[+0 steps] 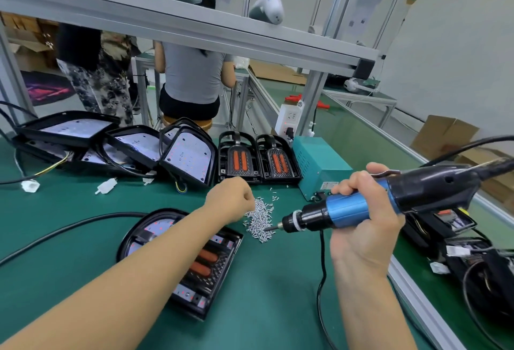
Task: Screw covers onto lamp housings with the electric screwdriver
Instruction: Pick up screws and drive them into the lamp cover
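- Green matting covers the workbench, where a black lamp housing with a cover bearing two orange strips lies under the person's left forearm.
- The left hand reaches past it to the pile of small silver screws, fingers curled down at the pile's edge; whether they pinch a screw cannot be told.
- The right hand grips the blue-and-black electric screwdriver held level, its bit tip just at the screw pile.
- Two covers with orange strips stand against a teal power box.
- More open lamp housings are heaped at the bench's far left.
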Available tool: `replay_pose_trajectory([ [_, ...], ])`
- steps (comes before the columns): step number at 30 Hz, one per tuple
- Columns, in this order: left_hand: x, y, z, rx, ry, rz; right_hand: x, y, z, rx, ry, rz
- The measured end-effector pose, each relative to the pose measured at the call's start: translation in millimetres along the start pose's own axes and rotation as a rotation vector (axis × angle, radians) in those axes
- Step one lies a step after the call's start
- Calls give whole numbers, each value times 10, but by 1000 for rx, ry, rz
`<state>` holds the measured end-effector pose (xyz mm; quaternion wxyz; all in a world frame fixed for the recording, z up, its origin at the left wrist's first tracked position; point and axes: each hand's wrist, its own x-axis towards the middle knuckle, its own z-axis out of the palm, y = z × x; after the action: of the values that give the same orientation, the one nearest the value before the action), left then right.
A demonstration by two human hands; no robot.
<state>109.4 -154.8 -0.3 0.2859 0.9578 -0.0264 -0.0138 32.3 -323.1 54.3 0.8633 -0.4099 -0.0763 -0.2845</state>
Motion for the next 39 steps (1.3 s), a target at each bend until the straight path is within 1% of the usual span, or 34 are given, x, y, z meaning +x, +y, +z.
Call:
replay_pose_trajectory([
  [3, -353, -71, -94, -259, 123, 107, -9, -55, 39, 40, 1, 18],
  [5, -623, -152, -116, -446, 174, 122, -17, -65, 78, 85, -4, 48],
  [7, -837, -258, -131, -690, 200, 47, -28, -57, 143, 120, -8, 66],
  [10, -1046, -376, -155, -1066, 136, -90, -65, -34, 264, 140, -28, 71],
  [11, -1093, -403, -152, -1149, 131, -110, -85, -21, 304, 144, -38, 75],
  [12, -1134, -436, -141, -1173, 154, -115, -114, -4, 346, 150, -48, 84],
  [14, -1214, -508, -142, -1142, 214, -109, -184, 37, 438, 174, -74, 113],
  [17, -1327, -606, -196, -1172, 254, -96, -275, 79, 573, 215, -114, 141],
  [25, -1534, -691, -206, -1246, 298, -98, -472, 136, 741, 237, -205, 193],
  [30, -1568, -696, -214, -1251, 300, -104, -514, 140, 809, 235, -220, 198],
  [34, -1600, -684, -213, -1317, 296, -102, -538, 134, 808, 223, -221, 197],
  [39, -1623, -678, -219, -1343, 303, -104, -559, 149, 829, 220, -225, 206],
])
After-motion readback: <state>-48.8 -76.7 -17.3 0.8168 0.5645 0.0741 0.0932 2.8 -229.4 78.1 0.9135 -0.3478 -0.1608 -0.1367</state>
